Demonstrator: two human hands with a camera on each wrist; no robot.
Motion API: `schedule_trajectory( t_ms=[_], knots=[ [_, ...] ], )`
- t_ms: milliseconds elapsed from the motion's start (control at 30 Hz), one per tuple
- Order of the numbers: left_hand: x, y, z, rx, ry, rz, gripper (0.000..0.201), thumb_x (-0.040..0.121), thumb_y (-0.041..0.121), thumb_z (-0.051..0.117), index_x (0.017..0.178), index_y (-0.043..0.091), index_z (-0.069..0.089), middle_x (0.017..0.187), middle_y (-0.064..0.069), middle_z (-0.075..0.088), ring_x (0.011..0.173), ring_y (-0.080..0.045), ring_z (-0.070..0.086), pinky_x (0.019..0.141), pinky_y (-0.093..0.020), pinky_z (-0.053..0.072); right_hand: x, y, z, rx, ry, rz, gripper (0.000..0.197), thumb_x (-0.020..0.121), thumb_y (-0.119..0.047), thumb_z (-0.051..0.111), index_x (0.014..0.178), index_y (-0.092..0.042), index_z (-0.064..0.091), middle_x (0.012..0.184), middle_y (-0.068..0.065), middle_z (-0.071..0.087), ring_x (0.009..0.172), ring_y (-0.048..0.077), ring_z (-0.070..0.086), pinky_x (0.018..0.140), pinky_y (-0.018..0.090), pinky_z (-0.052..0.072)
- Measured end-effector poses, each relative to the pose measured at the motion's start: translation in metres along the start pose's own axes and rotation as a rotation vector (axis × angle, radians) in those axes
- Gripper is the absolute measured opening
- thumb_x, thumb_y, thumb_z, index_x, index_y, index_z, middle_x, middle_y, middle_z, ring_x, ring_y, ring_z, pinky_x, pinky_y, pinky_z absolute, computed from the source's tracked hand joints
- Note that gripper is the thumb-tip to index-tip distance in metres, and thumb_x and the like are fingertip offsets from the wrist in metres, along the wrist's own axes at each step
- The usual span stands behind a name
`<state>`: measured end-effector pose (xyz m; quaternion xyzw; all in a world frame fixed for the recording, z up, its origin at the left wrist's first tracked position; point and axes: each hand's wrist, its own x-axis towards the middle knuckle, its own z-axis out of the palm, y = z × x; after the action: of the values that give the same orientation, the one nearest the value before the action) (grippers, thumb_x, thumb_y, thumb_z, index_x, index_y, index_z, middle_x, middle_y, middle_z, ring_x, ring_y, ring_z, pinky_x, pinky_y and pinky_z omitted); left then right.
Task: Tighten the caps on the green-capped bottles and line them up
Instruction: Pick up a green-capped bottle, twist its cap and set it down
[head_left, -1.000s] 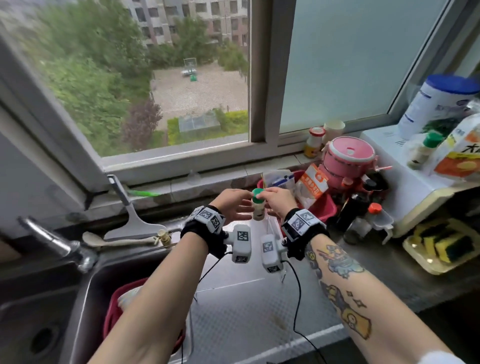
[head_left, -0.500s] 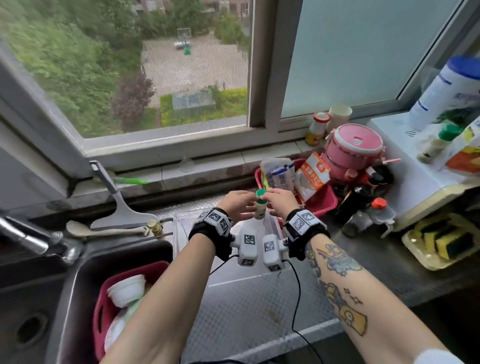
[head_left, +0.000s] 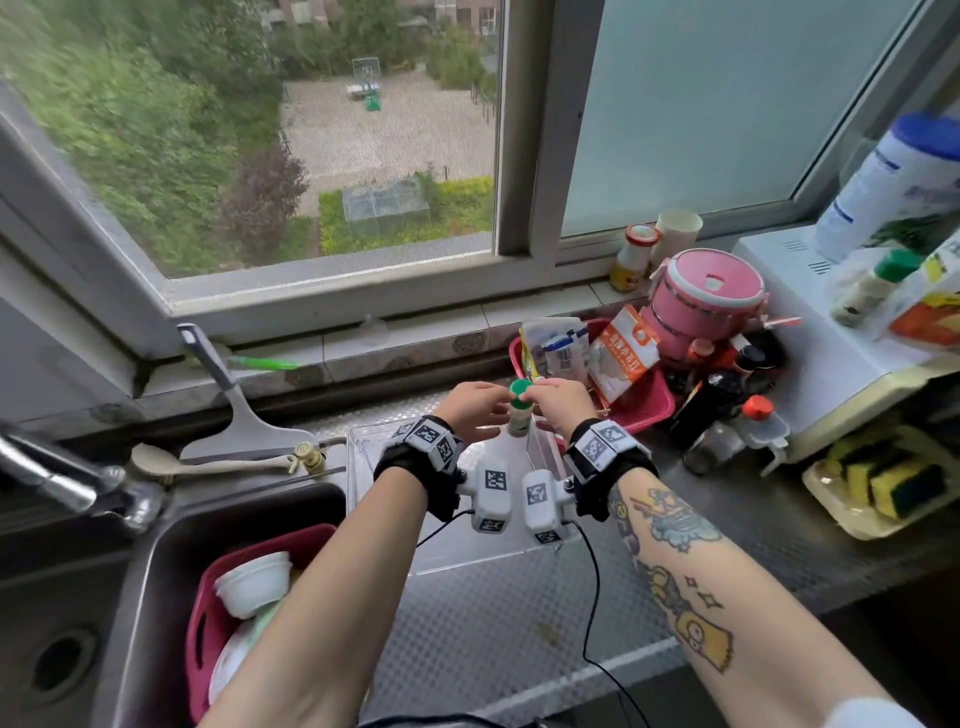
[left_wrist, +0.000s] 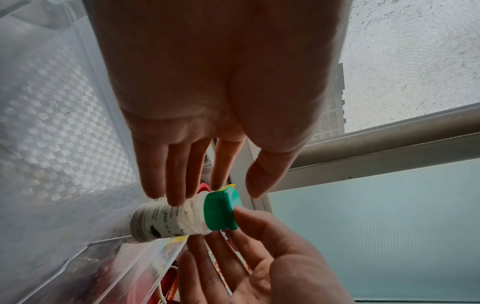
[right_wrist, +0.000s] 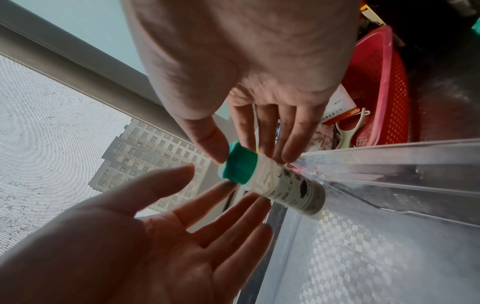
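Head view shows the small bottle (head_left: 519, 420) standing upright between my two hands, over the clear tray (head_left: 363, 441) on the worktop (head_left: 519, 597), its long axis vertical and its green cap (head_left: 520, 389) on top. My left hand (head_left: 475, 408) holds its fingers (left_wrist: 176, 185) almost straight, only touching the body, while my right hand (head_left: 561, 404) pinches the cap with thumb and fingertips. So I judge the right hand does the turning.

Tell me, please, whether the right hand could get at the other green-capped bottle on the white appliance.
Probably yes, once freed: the right hand now pinches the bottle in the middle, while the other bottle sits in the open on the white appliance to its right, past the pink pot.
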<state>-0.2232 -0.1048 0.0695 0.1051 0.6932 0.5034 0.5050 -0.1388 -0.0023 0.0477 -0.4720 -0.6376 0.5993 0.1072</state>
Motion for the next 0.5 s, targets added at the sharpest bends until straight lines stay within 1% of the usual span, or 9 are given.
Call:
schedule_trajectory(
  t_ms=[100,167,233,300,333,367,400,467,500],
  knots=[
    [-0.004,0.002,0.0,0.012,0.022,0.001,0.004,0.085,0.016,0.059,0.082,0.015,0.061,0.094,-0.008,0.057,0.091,-0.023,0.056,0.083,-0.034,0.046,-0.002,-0.001,0.0,-0.013,-0.002,-0.003,0.021,0.075,-0.012,0.068,0.093,-0.005,0.075,0.08,0.008,0.064,0.084,0.025,0.058,0.088,0.049,0.055],
    [-0.006,0.004,0.0,0.021,0.048,0.004,0.004,0.086,0.015,0.058,0.082,0.014,0.06,0.091,-0.007,0.055,0.091,-0.023,0.055,0.084,-0.035,0.046,-0.002,0.0,-0.002,-0.014,0.018,-0.001,0.022,0.073,-0.014,0.069,0.091,-0.002,0.075,0.08,0.008,0.064,0.085,0.024,0.057,0.09,0.049,0.053],
    [-0.008,0.007,-0.001,0.02,0.069,0.019,0.004,0.087,0.015,0.056,0.088,0.012,0.059,0.091,-0.005,0.054,0.088,-0.022,0.055,0.084,-0.035,0.045,-0.001,0.002,-0.006,-0.006,0.041,0.002,0.017,0.071,-0.016,0.07,0.083,-0.005,0.075,0.083,0.011,0.066,0.084,0.024,0.058,0.091,0.05,0.053],
    [-0.01,0.008,-0.001,0.016,0.083,0.051,0.012,0.087,0.014,0.055,0.098,0.012,0.059,0.088,-0.003,0.054,0.082,-0.02,0.055,0.082,-0.034,0.044,0.0,0.004,-0.013,-0.01,0.048,-0.011,0.011,0.068,-0.021,0.071,0.073,-0.012,0.073,0.086,0.009,0.069,0.087,0.027,0.063,0.092,0.052,0.054],
    [-0.012,0.008,-0.001,0.022,0.091,0.071,0.014,0.087,0.014,0.054,0.1,0.012,0.059,0.086,-0.002,0.054,0.078,-0.018,0.055,0.08,-0.033,0.044,0.001,0.005,-0.017,-0.017,0.04,-0.024,0.014,0.067,-0.023,0.071,0.074,-0.011,0.074,0.086,0.008,0.069,0.09,0.029,0.065,0.092,0.054,0.054],
    [-0.015,0.009,0.0,0.032,0.1,0.092,0.014,0.086,0.014,0.054,0.099,0.012,0.06,0.084,-0.002,0.055,0.075,-0.016,0.056,0.076,-0.032,0.045,0.0,0.005,-0.022,-0.027,0.03,-0.033,0.017,0.069,-0.023,0.07,0.076,-0.009,0.075,0.086,0.008,0.067,0.089,0.029,0.065,0.09,0.055,0.055],
    [-0.017,0.009,0.0,0.041,0.11,0.113,0.012,0.086,0.014,0.053,0.095,0.012,0.061,0.082,-0.001,0.056,0.072,-0.016,0.056,0.072,-0.03,0.046,-0.002,0.004,-0.026,-0.028,0.028,-0.038,0.016,0.071,-0.021,0.069,0.077,-0.007,0.074,0.083,0.007,0.064,0.085,0.028,0.063,0.089,0.054,0.055],
    [-0.025,0.012,0.004,0.053,0.116,0.151,0.007,0.086,0.014,0.054,0.086,0.014,0.061,0.079,-0.001,0.056,0.066,-0.015,0.055,0.065,-0.027,0.046,-0.008,0.003,-0.038,-0.003,0.049,-0.035,0.008,0.074,-0.019,0.068,0.076,-0.012,0.069,0.078,0.005,0.061,0.076,0.022,0.059,0.082,0.048,0.057],
    [-0.029,0.014,0.006,0.058,0.101,0.166,0.007,0.086,0.014,0.054,0.083,0.013,0.06,0.077,-0.001,0.056,0.064,-0.015,0.055,0.062,-0.026,0.045,-0.012,0.004,-0.044,0.012,0.058,-0.032,0.008,0.073,-0.02,0.068,0.079,-0.014,0.067,0.075,0.004,0.06,0.071,0.019,0.057,0.074,0.043,0.057]
  ],
)
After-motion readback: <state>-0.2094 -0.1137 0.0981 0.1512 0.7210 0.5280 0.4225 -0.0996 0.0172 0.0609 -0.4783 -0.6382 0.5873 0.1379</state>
